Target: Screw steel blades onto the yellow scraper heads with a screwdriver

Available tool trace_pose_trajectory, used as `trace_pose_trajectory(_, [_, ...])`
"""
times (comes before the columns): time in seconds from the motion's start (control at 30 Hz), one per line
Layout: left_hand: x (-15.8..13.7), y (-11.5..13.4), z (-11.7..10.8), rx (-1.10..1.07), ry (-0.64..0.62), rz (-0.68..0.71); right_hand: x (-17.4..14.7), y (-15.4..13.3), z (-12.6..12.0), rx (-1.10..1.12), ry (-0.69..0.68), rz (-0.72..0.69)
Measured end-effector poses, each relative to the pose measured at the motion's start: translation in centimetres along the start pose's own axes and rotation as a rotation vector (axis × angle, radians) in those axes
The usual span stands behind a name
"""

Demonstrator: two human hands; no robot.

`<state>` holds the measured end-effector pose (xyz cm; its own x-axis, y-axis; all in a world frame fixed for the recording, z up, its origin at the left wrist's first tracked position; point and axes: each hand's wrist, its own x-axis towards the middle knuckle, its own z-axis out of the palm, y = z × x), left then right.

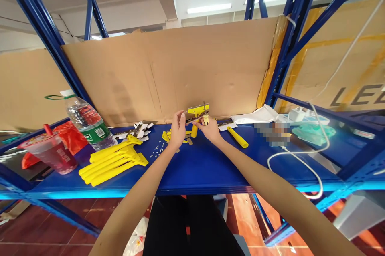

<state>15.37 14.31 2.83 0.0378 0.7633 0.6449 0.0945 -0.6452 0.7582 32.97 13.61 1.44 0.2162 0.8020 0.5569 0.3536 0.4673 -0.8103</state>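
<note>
Grasps a screwdriver in the right hand, close beside the left hand with its hold unclear, with a yellow scraper between and just beyond both, best braced squarely against slipping.

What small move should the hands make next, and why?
Perhaps the right hand should tilt the screwdriver down toward the yellow tool: its shaft points upward in the view, overlapping that tool, and the left hand is close by.
</note>
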Motion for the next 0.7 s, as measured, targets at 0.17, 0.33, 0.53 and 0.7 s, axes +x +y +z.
trace_pose_trajectory(0.17, [-0.9, -0.9, -0.7, 0.039, 0.008, 0.036, -0.4, 0.3, 0.0, -0.095, -0.016, -0.023])
trace_pose_trajectory(0.33, [-0.3, -2.2, -0.9, 0.084, 0.023, 0.085, -0.6, 0.7, 0.0, -0.055, -0.085, 0.037])
trace_pose_trajectory(0.53, [-0.2, -3.3, -1.2, 0.107, 0.028, 0.019, -1.3, 1.0, 0.4, -0.038, -0.208, 0.073])
trace_pose_trajectory(0.7, [-0.1, -3.7, -1.6, 0.137, -0.031, 0.025, -1.8, 1.3, 0.7, 0.061, -0.35, 0.1])
